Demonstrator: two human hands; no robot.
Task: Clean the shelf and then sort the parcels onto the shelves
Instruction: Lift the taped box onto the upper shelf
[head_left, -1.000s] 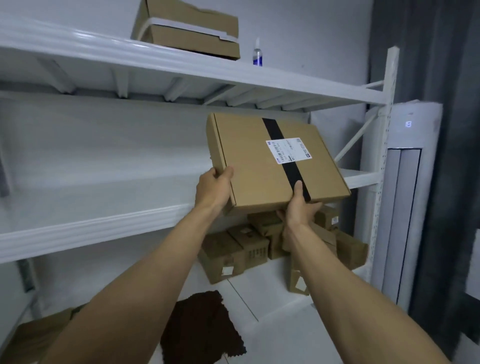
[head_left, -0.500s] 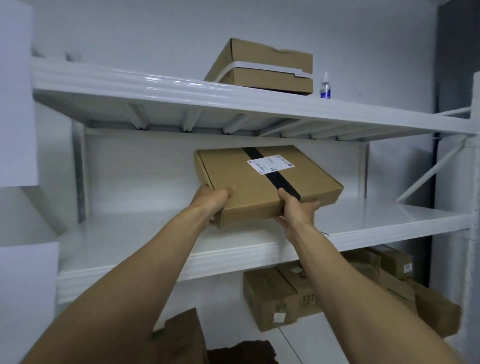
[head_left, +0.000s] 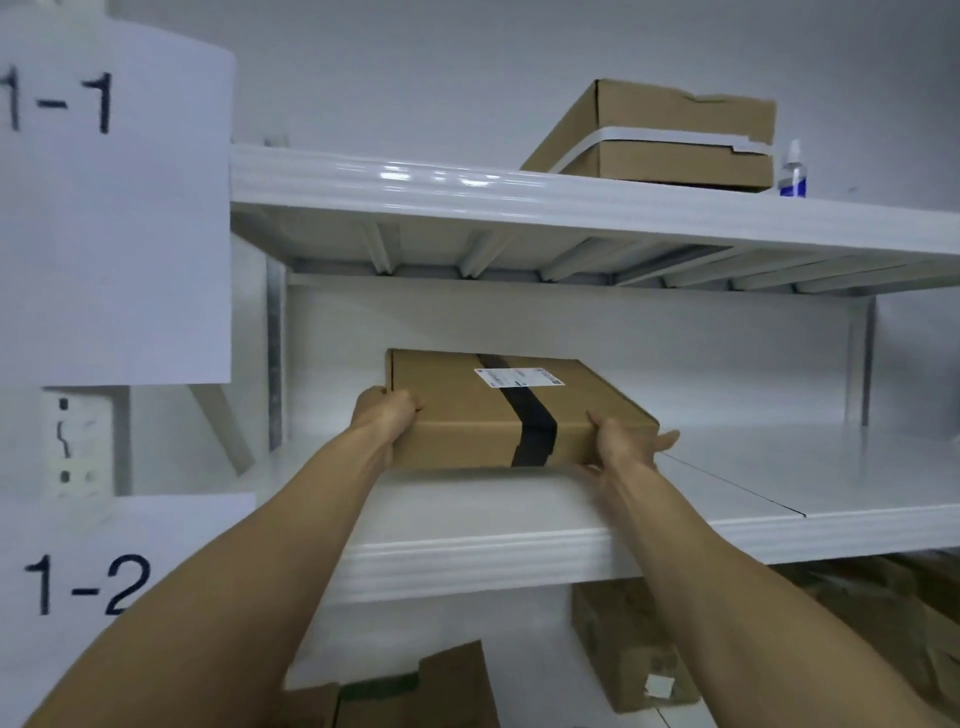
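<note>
1. a flat cardboard parcel (head_left: 498, 410), sealed with a black tape strip (head_left: 535, 421) and bearing a white label (head_left: 519, 376), is held over the left half of the middle shelf (head_left: 493, 561); whether its underside touches that shelf cannot be told.
2. the parcel's near left corner is gripped by the left hand (head_left: 387, 415), its fingers curled over the top edge.
3. the near right corner is held by the right hand (head_left: 623, 441), thumb on top, fingers laid along the side.
4. above the middle shelf, a second parcel (head_left: 670, 140) and a spray bottle (head_left: 792, 171) are seen on the upper shelf (head_left: 467, 187).
5. below the middle shelf, brown boxes (head_left: 623, 649) are piled.
6. left of the middle shelf, paper signs marked 1-1 (head_left: 114, 208) and 1-2 (head_left: 104, 571) are hung.
</note>
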